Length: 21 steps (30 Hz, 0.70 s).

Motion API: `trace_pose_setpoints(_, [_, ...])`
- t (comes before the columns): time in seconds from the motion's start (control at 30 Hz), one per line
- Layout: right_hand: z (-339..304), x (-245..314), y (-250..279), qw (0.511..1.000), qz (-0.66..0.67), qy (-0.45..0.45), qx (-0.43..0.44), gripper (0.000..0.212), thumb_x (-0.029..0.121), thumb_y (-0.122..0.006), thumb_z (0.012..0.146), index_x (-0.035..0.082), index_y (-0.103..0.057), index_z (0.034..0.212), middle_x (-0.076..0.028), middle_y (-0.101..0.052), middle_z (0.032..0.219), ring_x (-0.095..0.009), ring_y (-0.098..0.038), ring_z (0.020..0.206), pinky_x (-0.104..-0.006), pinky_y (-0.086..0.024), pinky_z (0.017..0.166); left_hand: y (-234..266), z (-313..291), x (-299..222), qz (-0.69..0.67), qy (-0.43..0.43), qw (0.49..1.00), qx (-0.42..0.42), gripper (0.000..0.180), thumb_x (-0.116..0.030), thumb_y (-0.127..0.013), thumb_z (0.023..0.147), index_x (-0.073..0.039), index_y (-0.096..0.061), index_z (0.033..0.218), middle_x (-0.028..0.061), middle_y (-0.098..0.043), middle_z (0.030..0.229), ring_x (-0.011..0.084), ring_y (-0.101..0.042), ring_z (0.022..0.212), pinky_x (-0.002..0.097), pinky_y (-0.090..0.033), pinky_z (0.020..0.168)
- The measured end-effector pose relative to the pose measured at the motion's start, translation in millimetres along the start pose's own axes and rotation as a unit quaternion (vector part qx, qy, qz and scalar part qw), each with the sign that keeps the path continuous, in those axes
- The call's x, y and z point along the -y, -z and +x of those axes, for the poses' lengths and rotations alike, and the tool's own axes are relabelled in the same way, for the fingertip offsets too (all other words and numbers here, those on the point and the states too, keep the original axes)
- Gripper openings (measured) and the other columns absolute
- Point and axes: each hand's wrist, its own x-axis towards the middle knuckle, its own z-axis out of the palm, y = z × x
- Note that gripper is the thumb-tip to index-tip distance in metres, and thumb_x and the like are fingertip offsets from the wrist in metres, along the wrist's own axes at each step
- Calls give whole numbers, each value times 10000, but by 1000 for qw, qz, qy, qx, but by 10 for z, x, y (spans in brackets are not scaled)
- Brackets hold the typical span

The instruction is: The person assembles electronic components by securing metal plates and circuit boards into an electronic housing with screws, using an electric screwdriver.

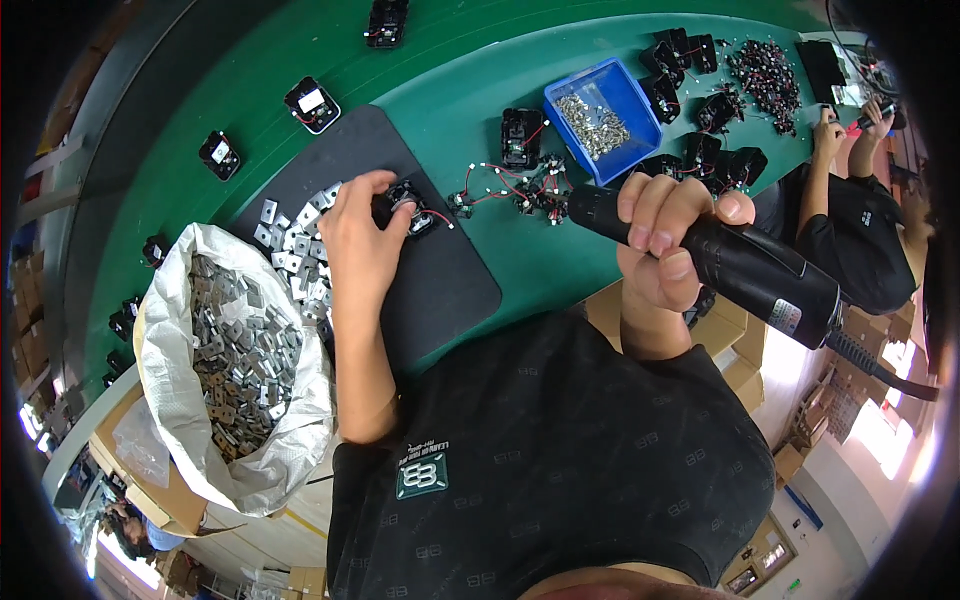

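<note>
My right hand (pixel 668 225) is wrapped round a black electric screwdriver (pixel 765 265), its cord running off to the lower right. The tool is raised in front of my chest, with its front end toward the left. With thumb and fingers, my left hand (pixel 358 228) grips a small black plastic housing (pixel 428 219) that lies on the dark mat (pixel 445 290). A red wire sticks out of the housing to the right. Part of it is hidden behind my fingers. Loose metal plates (pixel 295 245) lie on the mat beside my left wrist.
A white woven sack (pixel 165 390) of metal plates stands at the left. Beyond the mat are a blue bin (pixel 632 100) of small metal parts, red-wired connectors (pixel 505 183) and several black housings (pixel 522 138). Another person (pixel 860 235) works at the far right.
</note>
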Motion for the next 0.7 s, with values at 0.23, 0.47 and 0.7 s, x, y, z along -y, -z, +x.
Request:
trace_pose_setpoints(0.23, [31, 25, -138, 995, 82, -29, 45, 485, 80, -687, 812, 186, -423, 1204, 1, -537, 752, -156, -526, 691, -351, -438, 710, 131, 76, -36, 43, -23, 997, 59, 343, -128, -771, 683, -80, -655, 1003, 98, -622, 1009, 281, -602, 919, 377, -460, 810])
trace_pose_setpoints(0.47, [66, 44, -178, 981, 161, -33, 104, 433, 114, -674, 846, 192, -415, 1184, 7, -532, 779, -143, -529, 670, -322, -443, 685, 398, -246, -369, -93, -124, 987, 46, 499, -99, -822, 637, -43, -649, 1102, 125, -645, 1043, 239, -648, 826, 317, -532, 718])
trace_pose_setpoints(0.7, [98, 149, -335, 979, 163, -45, 113, 367, 154, -683, 860, 253, -488, 1154, 63, -564, 746, -68, -560, 671, -239, -439, 628, 33, -398, -438, -163, -241, 956, 49, 402, -141, -808, 667, -17, -673, 1025, 114, -685, 872, 231, -659, 700, 309, -530, 642])
